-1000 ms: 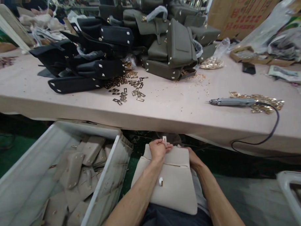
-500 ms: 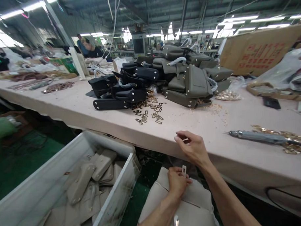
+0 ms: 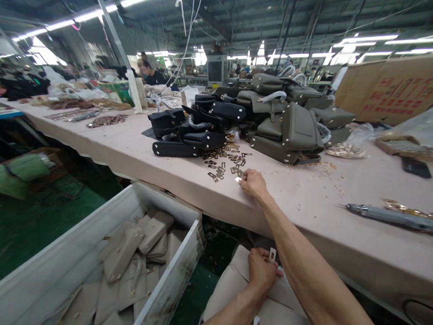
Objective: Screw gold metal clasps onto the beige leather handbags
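Note:
A beige handbag point(image 3: 238, 271) lies below the table's front edge, partly hidden by my forearms. My left hand point(image 3: 262, 270) rests on it, fingers closed on a small pale tab with a rectangular slot point(image 3: 273, 255) that sticks up. Out over the table edge, my right hand point(image 3: 253, 182) pinches a small shiny metal plate point(image 3: 238, 179). Just beyond its fingertips lie several loose rectangular metal frames point(image 3: 220, 171), scattered in front of the bags.
Black handbags point(image 3: 189, 139) and olive-grey handbags point(image 3: 290, 131) are heaped on the table point(image 3: 138, 158). A grey electric screwdriver point(image 3: 392, 214) lies at right beside gold metal parts. On the left below stands a white bin point(image 3: 183, 239) of beige bags. Behind is a cardboard box point(image 3: 384, 92).
My right hand has reached forward and left to the metal frames and now pinches a shiny plate. My left hand keeps its hold on the tab. The view has swung left.

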A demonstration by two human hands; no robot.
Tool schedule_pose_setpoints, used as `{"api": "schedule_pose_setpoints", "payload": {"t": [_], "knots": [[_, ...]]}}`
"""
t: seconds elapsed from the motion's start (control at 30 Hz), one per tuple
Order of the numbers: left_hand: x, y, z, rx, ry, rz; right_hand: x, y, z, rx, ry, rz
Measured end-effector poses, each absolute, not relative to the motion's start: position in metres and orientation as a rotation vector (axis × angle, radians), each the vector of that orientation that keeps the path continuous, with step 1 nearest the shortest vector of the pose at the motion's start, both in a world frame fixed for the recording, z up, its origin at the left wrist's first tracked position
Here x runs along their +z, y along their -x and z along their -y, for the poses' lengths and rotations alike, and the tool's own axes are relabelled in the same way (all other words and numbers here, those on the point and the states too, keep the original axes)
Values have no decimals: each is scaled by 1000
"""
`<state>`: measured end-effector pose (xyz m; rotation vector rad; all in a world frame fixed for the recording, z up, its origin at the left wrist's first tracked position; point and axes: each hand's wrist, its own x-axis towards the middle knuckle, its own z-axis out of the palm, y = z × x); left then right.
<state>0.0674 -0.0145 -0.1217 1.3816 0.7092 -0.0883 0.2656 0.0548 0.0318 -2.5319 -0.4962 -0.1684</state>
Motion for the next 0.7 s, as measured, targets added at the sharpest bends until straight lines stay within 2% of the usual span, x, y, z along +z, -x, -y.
{"api": "schedule_pose_setpoints", "payload": {"t": [0.13,0.27,0.37,0.47,0.7], "knots": [[-128,-68,13,-113,-1345,-697,26,-263,-50,-116,2418,522],[-134,-69,12,-110,-1304,-713,25,-243,-37,-159,2021,531],[-133,-70,10,-79,-1241,-732,31,-216,-14,-94,1724,467],[-127,-69,6,-85,-1204,-676,31,-180,27,-166,1662,467],[-124,-69,7,-152,-1195,-529,-33,-102,123,-83,1640,352]]}}
